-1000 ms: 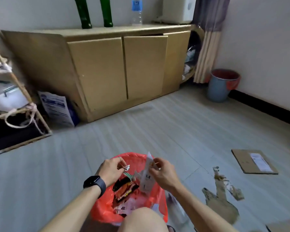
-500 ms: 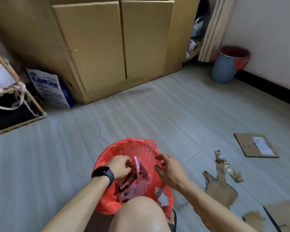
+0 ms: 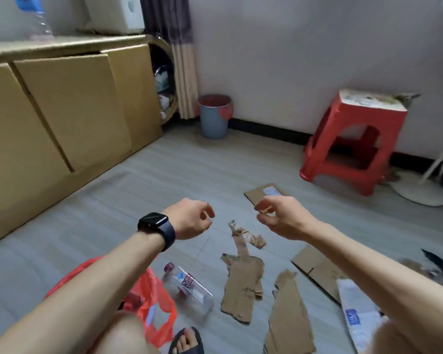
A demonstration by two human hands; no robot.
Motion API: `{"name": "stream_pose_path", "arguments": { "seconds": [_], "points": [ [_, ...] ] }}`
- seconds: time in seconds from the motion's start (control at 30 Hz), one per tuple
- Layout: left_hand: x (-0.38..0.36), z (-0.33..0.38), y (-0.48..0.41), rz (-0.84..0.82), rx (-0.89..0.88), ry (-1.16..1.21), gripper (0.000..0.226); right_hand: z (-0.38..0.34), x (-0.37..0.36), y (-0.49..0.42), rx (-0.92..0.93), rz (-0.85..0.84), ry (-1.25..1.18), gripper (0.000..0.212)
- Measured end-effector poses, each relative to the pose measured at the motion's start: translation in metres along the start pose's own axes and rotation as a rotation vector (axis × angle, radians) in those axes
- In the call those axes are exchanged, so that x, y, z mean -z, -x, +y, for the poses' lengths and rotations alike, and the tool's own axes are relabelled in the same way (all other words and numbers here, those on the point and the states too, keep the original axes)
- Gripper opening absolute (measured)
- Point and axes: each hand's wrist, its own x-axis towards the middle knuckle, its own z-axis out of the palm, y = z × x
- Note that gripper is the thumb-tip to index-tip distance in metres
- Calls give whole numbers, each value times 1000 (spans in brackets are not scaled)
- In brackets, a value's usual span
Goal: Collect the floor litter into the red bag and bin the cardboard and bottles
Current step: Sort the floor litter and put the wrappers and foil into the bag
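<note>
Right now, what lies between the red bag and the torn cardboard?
Head view: a clear plastic bottle lies on its side between the red bag and the torn cardboard.

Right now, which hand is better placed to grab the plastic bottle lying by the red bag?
Left, probably. The bottle lies beside the red bag, below the left hand and its forearm; the right hand hangs beyond the torn cardboard strips.

Home room: curtain (image 3: pixel 182 54), plastic stool (image 3: pixel 353 141), bin (image 3: pixel 214 118).
</note>
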Motion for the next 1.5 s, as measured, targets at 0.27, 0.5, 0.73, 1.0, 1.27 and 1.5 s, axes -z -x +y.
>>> {"name": "stream_pose_path", "arguments": {
  "seconds": [0.27,0.5,0.73,1.0,1.27,1.5],
  "points": [
    [-59,143,-54,-166,-253,-119,27,127,66,117,-368,267,-228,21],
    [-133,212,-97,-293,-366,-212,27,220,44,201,-669,357,-262,21],
    [-200,242,-160,-419,-389,-177,29,288,-28,204,-835,227,-293,22],
    [-293,238,-258,-530,-338,-193,33,376,-94,169,-923,88,-319,30],
    [-384,244,-368,-490,-299,-175,48,506,-119,104,-1037,198,-213,36],
    [-438,252,-434,-433,-266,-198,66,574,-147,55,-1148,41,-128,44]
  ]
}}
